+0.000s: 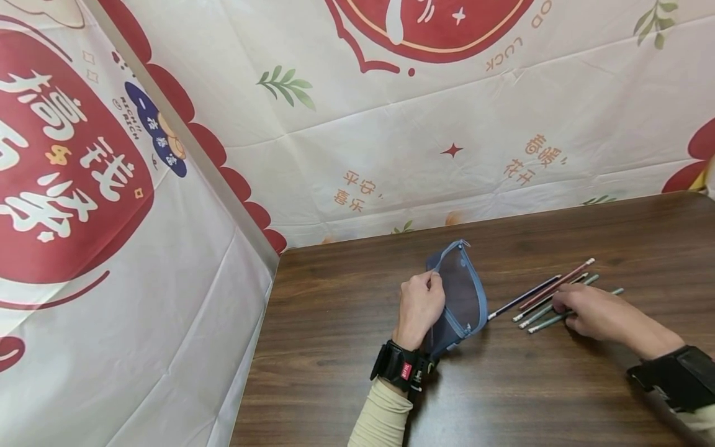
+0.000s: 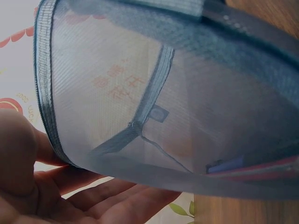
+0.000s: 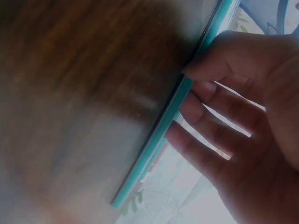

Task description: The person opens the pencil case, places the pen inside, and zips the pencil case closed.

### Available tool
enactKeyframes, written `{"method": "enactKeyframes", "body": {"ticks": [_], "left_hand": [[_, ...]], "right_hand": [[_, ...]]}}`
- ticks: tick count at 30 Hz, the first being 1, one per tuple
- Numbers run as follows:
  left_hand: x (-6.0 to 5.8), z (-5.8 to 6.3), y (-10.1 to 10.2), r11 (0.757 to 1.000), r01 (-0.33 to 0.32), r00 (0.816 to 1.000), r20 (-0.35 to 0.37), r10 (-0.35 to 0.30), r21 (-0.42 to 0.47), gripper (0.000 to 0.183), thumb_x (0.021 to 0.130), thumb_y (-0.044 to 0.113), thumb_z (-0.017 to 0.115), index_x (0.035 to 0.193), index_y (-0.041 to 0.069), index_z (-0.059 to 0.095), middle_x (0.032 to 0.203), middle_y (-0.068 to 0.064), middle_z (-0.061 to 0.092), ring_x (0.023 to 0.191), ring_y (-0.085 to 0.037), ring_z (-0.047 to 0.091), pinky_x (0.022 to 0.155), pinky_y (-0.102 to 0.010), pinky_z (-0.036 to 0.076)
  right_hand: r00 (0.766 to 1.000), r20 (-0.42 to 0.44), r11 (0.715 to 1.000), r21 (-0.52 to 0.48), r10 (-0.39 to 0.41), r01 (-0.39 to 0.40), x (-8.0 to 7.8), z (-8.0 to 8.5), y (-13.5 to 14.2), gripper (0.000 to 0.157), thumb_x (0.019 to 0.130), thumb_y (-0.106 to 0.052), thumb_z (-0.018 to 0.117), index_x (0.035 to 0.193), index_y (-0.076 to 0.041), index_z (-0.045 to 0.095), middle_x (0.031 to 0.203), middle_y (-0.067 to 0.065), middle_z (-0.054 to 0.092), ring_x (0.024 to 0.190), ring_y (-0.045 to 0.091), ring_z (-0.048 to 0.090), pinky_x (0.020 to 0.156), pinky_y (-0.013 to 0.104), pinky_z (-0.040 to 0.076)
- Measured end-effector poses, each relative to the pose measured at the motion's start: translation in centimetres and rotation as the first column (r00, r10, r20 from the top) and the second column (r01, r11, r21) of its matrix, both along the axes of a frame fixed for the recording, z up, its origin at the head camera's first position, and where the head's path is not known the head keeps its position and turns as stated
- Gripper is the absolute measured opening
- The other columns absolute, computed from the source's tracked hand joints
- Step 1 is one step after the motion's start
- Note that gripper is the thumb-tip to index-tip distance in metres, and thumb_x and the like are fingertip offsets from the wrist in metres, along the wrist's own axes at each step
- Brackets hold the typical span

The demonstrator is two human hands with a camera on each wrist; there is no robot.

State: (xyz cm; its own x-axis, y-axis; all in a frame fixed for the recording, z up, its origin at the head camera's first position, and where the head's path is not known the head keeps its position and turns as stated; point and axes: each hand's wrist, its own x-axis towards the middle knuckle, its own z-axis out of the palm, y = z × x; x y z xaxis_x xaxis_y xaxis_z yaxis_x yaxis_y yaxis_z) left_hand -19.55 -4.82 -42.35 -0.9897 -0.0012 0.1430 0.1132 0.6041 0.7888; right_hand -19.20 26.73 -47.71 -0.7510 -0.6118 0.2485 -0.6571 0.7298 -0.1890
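Observation:
A blue mesh zip pouch [image 1: 460, 295] stands with its mouth gaping. My left hand [image 1: 420, 305] pinches its edge on the left side, and the left wrist view shows fingers lying along the mesh [image 2: 107, 70]. Several pencils lie side by side to the pouch's right, among them a dark blue pencil [image 1: 522, 298] whose end meets the pouch edge, and a red pencil [image 1: 561, 282]. Over this row, my right hand [image 1: 603, 311] pinches a green pencil [image 3: 154, 140] between thumb and fingers. Through the mesh appear blue and red shapes; whether inside or behind, I cannot tell.
The brown wooden table [image 1: 329, 347] ends at a printed white cloth [image 1: 402, 149] hung behind it. Another printed cloth panel [image 1: 184, 323] stands along the left edge. Black straps [image 1: 399, 366] circle both wrists.

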Motion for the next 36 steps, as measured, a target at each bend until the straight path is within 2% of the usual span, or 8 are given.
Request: {"method": "enactKeyframes", "body": {"ticks": [5, 10, 16, 22, 28, 36], "left_hand": [[0.09, 0.09, -0.03, 1.000, -0.002, 1.000, 0.008, 0.002, 0.010, 0.041, 0.098, 0.028, 0.041, 0.060, 0.017, 0.051, 0.049, 0.003, 0.028, 0.038, -0.013, 0.030, 0.039, -0.025, 0.026], [0.12, 0.17, -0.02, 1.000, -0.002, 1.000, 0.018, 0.002, 0.009, 0.040, 0.098, 0.029, 0.041, 0.061, 0.017, 0.052, 0.050, 0.004, 0.029, 0.039, -0.013, 0.032, 0.039, -0.025, 0.026], [0.06, 0.13, -0.09, 1.000, 0.004, 1.000, 0.019, -0.004, 0.005, 0.038, 0.098, 0.029, 0.041, 0.065, 0.017, 0.056, 0.050, 0.003, 0.030, 0.040, -0.013, 0.031, 0.040, -0.025, 0.026], [0.14, 0.06, -0.04, 1.000, 0.007, 1.000, 0.019, -0.007, 0.009, 0.038, 0.098, 0.029, 0.041, 0.065, 0.017, 0.056, 0.050, 0.003, 0.029, 0.040, -0.013, 0.029, 0.040, -0.026, 0.026], [0.15, 0.06, -0.05, 1.000, 0.005, 1.000, 0.012, -0.005, -0.002, 0.041, 0.098, 0.028, 0.041, 0.060, 0.016, 0.050, 0.050, 0.003, 0.029, 0.040, -0.014, 0.029, 0.040, -0.026, 0.026], [-0.01, 0.06, -0.10, 1.000, 0.004, 1.000, 0.024, -0.004, 0.009, 0.038, 0.098, 0.028, 0.041, 0.063, 0.018, 0.053, 0.051, 0.004, 0.029, 0.040, -0.012, 0.029, 0.039, -0.024, 0.025]], "right_hand": [[1.000, 0.010, 0.999, 0.045, -0.015, 0.014, 0.03, 0.08, -0.39, 0.038, 0.050, 0.006, 0.067, 0.065, -0.020, 0.044, 0.070, -0.007, 0.042, 0.058, 0.009, 0.037, 0.049, 0.030, 0.033], [0.998, 0.039, 0.994, 0.101, -0.047, 0.043, 0.08, 0.31, -0.78, 0.038, 0.051, 0.008, 0.069, 0.068, -0.017, 0.047, 0.072, -0.003, 0.046, 0.061, 0.016, 0.044, 0.049, 0.036, 0.038], [0.999, 0.014, 0.993, 0.109, -0.041, 0.039, 0.05, 0.19, -0.80, 0.038, 0.049, 0.006, 0.070, 0.069, -0.017, 0.047, 0.072, -0.002, 0.047, 0.062, 0.019, 0.049, 0.048, 0.040, 0.040], [1.000, 0.014, 0.996, 0.088, -0.024, 0.022, 0.11, 0.11, -0.68, 0.038, 0.050, 0.006, 0.069, 0.067, -0.019, 0.046, 0.070, -0.005, 0.043, 0.060, 0.013, 0.041, 0.047, 0.034, 0.036], [1.000, 0.027, 0.996, 0.083, -0.013, 0.011, 0.10, 0.16, -0.51, 0.039, 0.050, 0.005, 0.069, 0.067, -0.020, 0.043, 0.069, -0.006, 0.041, 0.059, 0.011, 0.037, 0.048, 0.031, 0.033], [0.994, 0.095, 0.994, 0.102, -0.054, 0.044, 0.14, 0.66, -0.24, 0.038, 0.055, 0.003, 0.069, 0.068, -0.021, 0.043, 0.071, -0.006, 0.040, 0.058, 0.010, 0.035, 0.049, 0.030, 0.031]]}}
